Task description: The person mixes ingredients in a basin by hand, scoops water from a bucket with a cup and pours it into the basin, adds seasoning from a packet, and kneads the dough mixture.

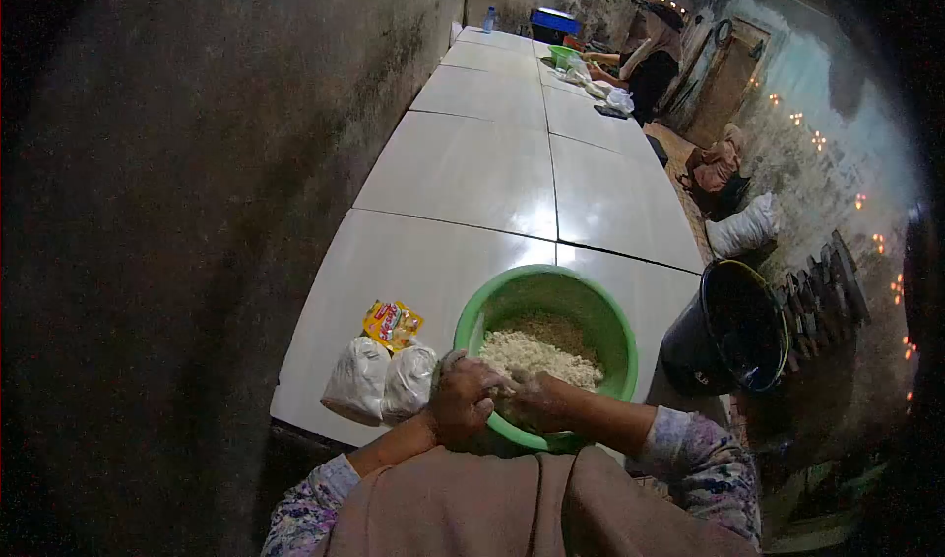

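A green plastic basin (630, 345) stands near the front edge of the white table. Inside it lies a pale, crumbly flour mixture (541, 358), with a browner layer behind it. My left hand (463, 395) is over the basin's left front rim, fingers curled; what they close on is hidden. My right hand (539, 402) reaches inside the front of the basin at the mixture. Its fingertips meet those of my left hand, and most of its fingers are hidden. Left of the basin are two clear bags of white powder (357, 372) and a yellow printed sachet (393, 324).
A black bucket (689, 340) stands right of the basin, by the table edge. The white table (472, 168) stretches away along a dark wall. At its far end, a person (655, 60) works beside another green basin (563, 55). A white sack (743, 226) lies right of the table.
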`<state>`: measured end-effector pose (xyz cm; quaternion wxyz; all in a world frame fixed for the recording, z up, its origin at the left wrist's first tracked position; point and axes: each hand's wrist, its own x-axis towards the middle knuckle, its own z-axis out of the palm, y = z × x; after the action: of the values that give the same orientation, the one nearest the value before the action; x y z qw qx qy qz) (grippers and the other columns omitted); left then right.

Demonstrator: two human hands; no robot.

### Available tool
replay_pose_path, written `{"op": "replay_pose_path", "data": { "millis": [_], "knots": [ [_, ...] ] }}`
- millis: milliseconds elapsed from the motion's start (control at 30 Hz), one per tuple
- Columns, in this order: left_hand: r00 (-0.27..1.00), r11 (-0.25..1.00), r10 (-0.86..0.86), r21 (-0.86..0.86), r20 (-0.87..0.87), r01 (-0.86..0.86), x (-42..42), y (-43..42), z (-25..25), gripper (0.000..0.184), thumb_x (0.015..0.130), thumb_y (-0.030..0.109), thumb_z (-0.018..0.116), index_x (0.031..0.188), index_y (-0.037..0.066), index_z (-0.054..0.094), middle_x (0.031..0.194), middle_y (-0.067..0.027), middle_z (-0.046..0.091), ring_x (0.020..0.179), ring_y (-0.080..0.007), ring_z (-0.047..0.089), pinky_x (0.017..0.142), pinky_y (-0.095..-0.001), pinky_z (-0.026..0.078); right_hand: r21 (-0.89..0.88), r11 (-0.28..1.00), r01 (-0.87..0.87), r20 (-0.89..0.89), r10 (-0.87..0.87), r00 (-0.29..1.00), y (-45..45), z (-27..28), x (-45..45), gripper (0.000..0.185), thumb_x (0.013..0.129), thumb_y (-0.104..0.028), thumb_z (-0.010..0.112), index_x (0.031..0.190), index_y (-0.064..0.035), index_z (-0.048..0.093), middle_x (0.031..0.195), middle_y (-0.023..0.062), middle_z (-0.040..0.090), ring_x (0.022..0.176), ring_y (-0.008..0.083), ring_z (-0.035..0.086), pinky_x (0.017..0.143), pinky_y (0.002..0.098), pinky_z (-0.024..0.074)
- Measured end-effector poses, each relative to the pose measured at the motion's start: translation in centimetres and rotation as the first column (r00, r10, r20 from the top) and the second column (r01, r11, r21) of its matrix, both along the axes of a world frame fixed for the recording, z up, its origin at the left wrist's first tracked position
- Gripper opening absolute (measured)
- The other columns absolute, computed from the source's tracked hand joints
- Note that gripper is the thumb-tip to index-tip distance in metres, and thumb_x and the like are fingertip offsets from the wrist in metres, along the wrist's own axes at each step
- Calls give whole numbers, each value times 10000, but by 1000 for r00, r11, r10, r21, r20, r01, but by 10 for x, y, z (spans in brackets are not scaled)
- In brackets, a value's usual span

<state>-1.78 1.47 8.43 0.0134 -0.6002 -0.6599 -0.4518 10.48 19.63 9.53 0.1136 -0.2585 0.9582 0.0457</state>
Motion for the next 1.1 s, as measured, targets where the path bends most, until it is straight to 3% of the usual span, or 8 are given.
{"op": "replay_pose_path", "data": {
  "millis": [167, 233, 500, 767, 800, 833, 967, 1100],
  "knots": [
    [988, 992, -128, 5, 86, 128, -11, 3, -16, 272, 848, 375, 489, 868, 128, 601, 784, -70, 586, 840, -301, 586, 1011, -526, 298, -315, 859, 402, 182, -361, 915, 39, -96, -32, 480, 817, -171, 577, 1264, -39, 462, 1201, 244, 552, 871, 363, 615, 673, 368, 555],
    [989, 991, -136, -5, 66, 136, -14, 3, -16, 306, 868, 402, 470, 829, 126, 597, 725, -61, 569, 796, -303, 584, 999, -514, 311, -153, 985, 78, -301, -122, 946, 43, -56, -42, 405, 820, -164, 579, 1193, -36, 487, 1059, 266, 605, 754, 348, 631, 638, 384, 546],
    [987, 988, -153, 10, -42, 153, -19, 3, -14, 119, 697, 208, 527, 738, 108, 577, 686, -79, 531, 721, -299, 528, 893, -463, 380, -70, 753, 654, 160, -638, 753, 44, 24, -46, 293, 910, -221, 551, 1181, -111, 535, 840, 198, 654, 757, 382, 648, 672, 507, 504],
    [987, 987, -158, 35, -11, 158, -16, 6, -6, 64, 665, 169, 519, 689, 111, 534, 657, -76, 487, 688, -293, 506, 850, -441, 388, -213, 471, 856, 452, -729, 513, 85, 20, -47, 772, 743, -479, 750, 1391, -201, 435, 1471, 225, 314, 1269, 452, 410, 1027, 529, 377],
    [987, 987, -158, 35, -24, 159, -16, 7, -8, 66, 658, 162, 521, 695, 110, 537, 659, -74, 489, 689, -291, 509, 845, -436, 388, 76, 848, 524, 419, -504, 755, 116, -62, -61, 824, 720, -483, 768, 1406, -197, 411, 1515, 238, 207, 1307, 480, 340, 1034, 557, 359],
    [987, 987, -156, 35, -36, 157, -17, 7, -8, 71, 651, 156, 524, 701, 109, 540, 662, -73, 491, 689, -289, 513, 840, -431, 388, -114, 683, 721, 187, -698, 691, 47, 9, -46, 851, 752, -354, 747, 1464, -180, 314, 1306, 296, 477, 1217, 429, 472, 993, 485, 404],
    [992, 990, -124, 62, 0, 123, -14, 7, -7, 82, 645, 150, 532, 711, 104, 545, 666, -73, 496, 695, -289, 523, 841, -425, 391, -59, 795, 603, 546, -480, 686, 19, -5, -38, 786, 751, -273, 716, 1441, -175, 354, 1401, 283, 365, 1213, 467, 421, 944, 518, 431],
    [993, 991, -117, 61, -11, 118, -14, 6, -3, 84, 654, 155, 535, 717, 100, 550, 667, -75, 507, 690, -290, 524, 835, -424, 392, -17, 965, 263, 188, -255, 948, 4, 6, -8, 718, 763, -153, 659, 1420, -211, 377, 1338, 276, 408, 1129, 408, 520, 851, 460, 520]
  ]
}}
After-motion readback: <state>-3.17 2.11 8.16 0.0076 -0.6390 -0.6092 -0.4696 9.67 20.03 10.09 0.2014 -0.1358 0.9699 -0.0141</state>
